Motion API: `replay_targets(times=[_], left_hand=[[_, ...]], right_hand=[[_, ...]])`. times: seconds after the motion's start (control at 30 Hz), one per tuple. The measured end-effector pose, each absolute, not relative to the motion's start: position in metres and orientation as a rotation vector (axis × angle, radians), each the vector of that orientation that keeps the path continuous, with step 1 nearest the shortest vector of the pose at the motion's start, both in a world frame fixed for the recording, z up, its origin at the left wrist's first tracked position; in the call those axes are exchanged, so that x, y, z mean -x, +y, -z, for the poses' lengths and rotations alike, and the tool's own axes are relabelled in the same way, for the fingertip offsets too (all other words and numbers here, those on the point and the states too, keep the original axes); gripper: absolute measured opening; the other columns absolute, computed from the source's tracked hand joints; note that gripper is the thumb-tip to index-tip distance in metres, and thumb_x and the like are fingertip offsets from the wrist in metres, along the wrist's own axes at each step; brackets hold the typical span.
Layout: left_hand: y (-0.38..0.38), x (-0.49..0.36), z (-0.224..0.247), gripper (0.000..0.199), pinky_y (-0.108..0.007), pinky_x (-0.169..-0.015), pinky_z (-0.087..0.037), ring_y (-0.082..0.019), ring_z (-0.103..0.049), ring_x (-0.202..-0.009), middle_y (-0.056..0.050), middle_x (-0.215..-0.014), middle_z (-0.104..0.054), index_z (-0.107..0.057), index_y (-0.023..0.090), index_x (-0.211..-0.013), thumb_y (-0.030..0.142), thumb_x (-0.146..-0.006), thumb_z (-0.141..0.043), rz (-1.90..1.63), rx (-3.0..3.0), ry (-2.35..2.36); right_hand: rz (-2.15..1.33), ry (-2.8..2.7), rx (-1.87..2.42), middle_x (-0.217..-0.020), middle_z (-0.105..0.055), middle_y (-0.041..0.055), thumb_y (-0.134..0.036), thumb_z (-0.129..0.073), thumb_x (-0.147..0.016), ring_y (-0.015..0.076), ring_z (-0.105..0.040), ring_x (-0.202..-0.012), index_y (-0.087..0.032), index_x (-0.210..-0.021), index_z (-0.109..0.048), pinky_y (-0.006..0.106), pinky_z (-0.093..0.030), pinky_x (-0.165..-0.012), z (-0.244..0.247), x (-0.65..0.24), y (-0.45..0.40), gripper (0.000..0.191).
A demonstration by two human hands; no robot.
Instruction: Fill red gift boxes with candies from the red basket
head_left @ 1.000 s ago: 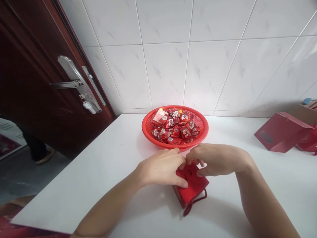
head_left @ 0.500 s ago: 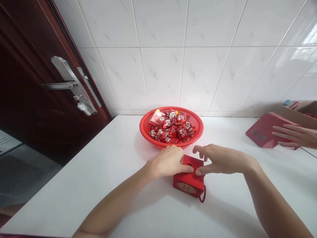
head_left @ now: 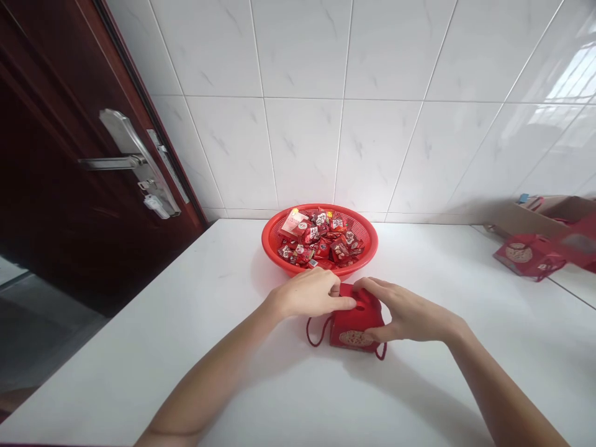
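Left: left hand [head_left: 311, 295] keeps thumb on top of box [head_left: 347, 326]; fingers partly hidden, can't tell if clamped. Basket [head_left: 269, 246] of sweets [head_left: 322, 247] sits just behind. Middle: box rests on table [head_left: 261, 391], now turned, patterned face toward me, cord loops showing both sides. Right hand [head_left: 406, 311] goes from loose hover to spanning box, thumb on front, fingers over top: I judge clamped, so box better steadied for handling. Far right: second box [head_left: 521, 253] shows, other person's hand gone.

The red box [head_left: 349, 324] has turned, and the right hand [head_left: 406, 309] has shifted its thumb frontward.
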State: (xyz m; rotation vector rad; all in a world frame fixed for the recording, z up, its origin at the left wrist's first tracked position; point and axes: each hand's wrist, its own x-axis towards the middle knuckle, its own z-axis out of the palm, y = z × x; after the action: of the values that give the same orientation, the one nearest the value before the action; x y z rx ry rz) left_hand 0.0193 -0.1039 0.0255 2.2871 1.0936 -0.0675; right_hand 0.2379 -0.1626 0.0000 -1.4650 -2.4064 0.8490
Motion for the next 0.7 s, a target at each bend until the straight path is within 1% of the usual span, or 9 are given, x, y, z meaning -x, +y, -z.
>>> replay_targets(times=[0.13,0.2,0.37,0.43,0.5,0.57,0.63,0.67,0.7], left_hand=[[-0.104,-0.02,-0.027,0.041,-0.03,-0.058,-0.038,-0.019,-0.062,-0.073,-0.002,-0.076,-0.07,-0.054,0.021,-0.067,0.057,-0.088,-0.054,0.088,-2.276,1.067],[-0.104,-0.02,-0.027,0.037,-0.029,-0.061,-0.04,-0.019,-0.064,-0.076,-0.002,-0.081,-0.072,-0.057,0.021,-0.069,0.052,-0.088,-0.054,0.099,-2.278,1.03],[-0.103,-0.018,-0.029,0.034,-0.029,-0.064,-0.043,-0.022,-0.068,-0.087,-0.003,-0.093,-0.075,-0.064,0.021,-0.083,0.054,-0.086,-0.058,0.134,-2.274,1.059],[-0.103,-0.017,-0.029,0.034,-0.029,-0.066,-0.043,-0.023,-0.068,-0.092,-0.002,-0.094,-0.075,-0.065,0.022,-0.086,0.055,-0.087,-0.058,0.149,-2.275,1.06],[-0.103,-0.016,-0.028,0.034,-0.029,-0.067,-0.043,-0.024,-0.068,-0.094,-0.003,-0.095,-0.075,-0.066,0.022,-0.088,0.055,-0.088,-0.057,0.153,-2.293,1.054],[-0.103,-0.015,-0.028,0.034,-0.029,-0.068,-0.043,-0.024,-0.068,-0.096,-0.003,-0.094,-0.075,-0.066,0.023,-0.088,0.056,-0.088,-0.056,0.15,-2.305,1.051],[-0.103,-0.014,-0.028,0.034,-0.029,-0.067,-0.043,-0.025,-0.068,-0.097,-0.003,-0.093,-0.075,-0.066,0.023,-0.088,0.056,-0.088,-0.056,0.149,-2.305,1.055],[-0.103,-0.014,-0.028,0.034,-0.029,-0.067,-0.043,-0.025,-0.068,-0.097,-0.003,-0.093,-0.075,-0.066,0.023,-0.088,0.056,-0.088,-0.056,0.148,-2.303,1.057],[-0.103,-0.014,-0.029,0.034,-0.029,-0.067,-0.042,-0.025,-0.068,-0.097,-0.003,-0.093,-0.075,-0.066,0.023,-0.088,0.056,-0.088,-0.056,0.147,-2.302,1.06]], right_hand=[[-0.854,-2.342,1.355,-0.119,-0.063,0.0081,-0.049,-0.073,-0.08,0.0252,-0.06,-0.103,-0.025,-0.126,-0.057,0.037,-0.052,-0.086,0.007,-0.252,-0.153,0.055],[-0.867,-2.311,1.353,-0.127,-0.062,0.0092,-0.049,-0.073,-0.08,0.0266,-0.061,-0.11,-0.025,-0.131,-0.056,0.038,-0.052,-0.091,0.008,-0.265,-0.15,0.059],[-0.781,-2.106,1.645,-0.147,-0.054,0.01,-0.052,-0.072,-0.077,0.0327,-0.054,-0.13,-0.028,-0.134,-0.057,0.044,-0.049,-0.105,0.013,-0.316,-0.151,0.064],[-0.724,-1.979,1.773,-0.156,-0.046,0.0103,-0.049,-0.068,-0.077,0.0353,-0.051,-0.135,-0.028,-0.137,-0.056,0.045,-0.05,-0.104,0.017,-0.336,-0.152,0.064],[-0.66,-1.881,1.865,-0.163,-0.036,0.009,-0.04,-0.062,-0.078,0.0369,-0.046,-0.14,-0.029,-0.136,-0.057,0.044,-0.055,-0.096,0.02,-0.35,-0.154,0.06],[-0.548,-1.849,1.916,-0.165,-0.032,0.0081,-0.032,-0.057,-0.077,0.0369,-0.036,-0.147,-0.029,-0.137,-0.057,0.044,-0.056,-0.094,0.023,-0.353,-0.154,0.06],[-0.346,-1.863,1.934,-0.163,-0.036,0.0096,-0.027,-0.056,-0.078,0.0371,-0.027,-0.152,-0.028,-0.136,-0.059,0.051,-0.049,-0.104,0.025,-0.347,-0.153,0.059],[-0.217,-1.878,1.92,-0.161,-0.039,0.0108,-0.027,-0.056,-0.079,0.0374,-0.025,-0.152,-0.027,-0.134,-0.061,0.056,-0.043,-0.109,0.027,-0.341,-0.152,0.055],[-0.08,-1.889,1.889,-0.158,-0.044,0.0124,-0.028,-0.056,-0.082,0.0385,-0.028,-0.151,-0.025,-0.129,-0.063,0.06,-0.038,-0.113,0.029,-0.332,-0.151,0.049]])
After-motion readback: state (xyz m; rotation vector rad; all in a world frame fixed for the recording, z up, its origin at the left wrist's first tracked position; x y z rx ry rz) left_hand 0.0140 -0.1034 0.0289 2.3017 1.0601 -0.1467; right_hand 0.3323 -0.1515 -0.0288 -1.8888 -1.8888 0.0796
